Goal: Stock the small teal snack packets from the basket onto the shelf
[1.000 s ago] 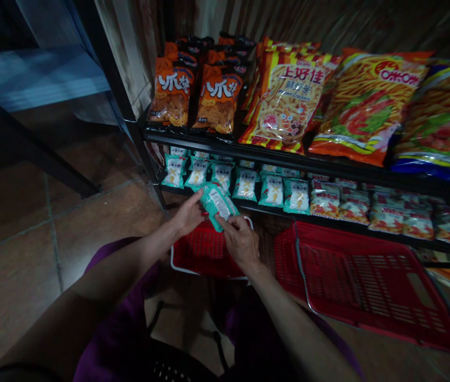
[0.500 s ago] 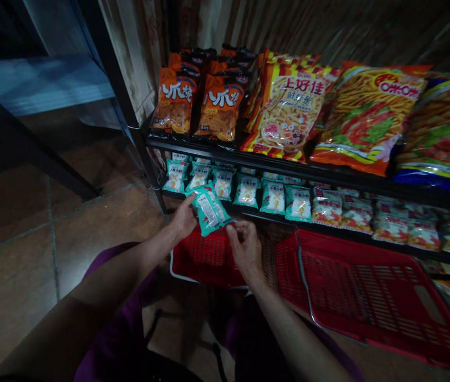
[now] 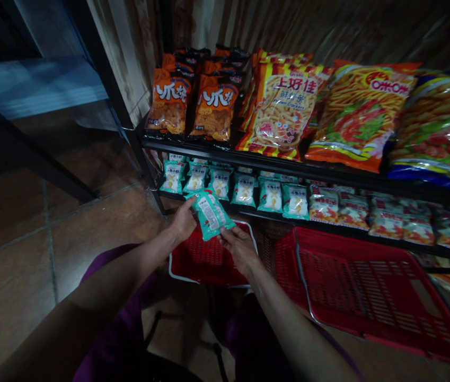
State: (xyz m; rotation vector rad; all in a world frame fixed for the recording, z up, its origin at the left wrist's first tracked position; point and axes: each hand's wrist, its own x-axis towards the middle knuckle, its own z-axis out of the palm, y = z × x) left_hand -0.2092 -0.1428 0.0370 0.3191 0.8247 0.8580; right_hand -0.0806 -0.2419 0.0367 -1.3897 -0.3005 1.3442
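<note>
A teal snack bag (image 3: 210, 215) with a white printed panel is held tilted in front of the lower shelf, over a red basket (image 3: 204, 260). My left hand (image 3: 184, 219) grips its upper left edge. My right hand (image 3: 239, 245) is closed on its lower right corner, thumb on the front; the fingers behind are partly hidden. Just beyond, a row of similar teal snack bags (image 3: 244, 188) stands on the lower shelf.
A second, larger red basket (image 3: 371, 286) sits to the right. On the upper shelf (image 3: 209, 148) stand orange snack bags (image 3: 213, 109), prawn cracker bags (image 3: 284, 109) and bigger bags (image 3: 362, 114). Red-and-white bags (image 3: 354, 209) fill the lower shelf's right. Left is tiled floor (image 3: 14, 270).
My right hand has moved left and slightly down, now taking the teal bag's lower right corner more fully. The bag has dropped slightly, and my left hand keeps its grip.
</note>
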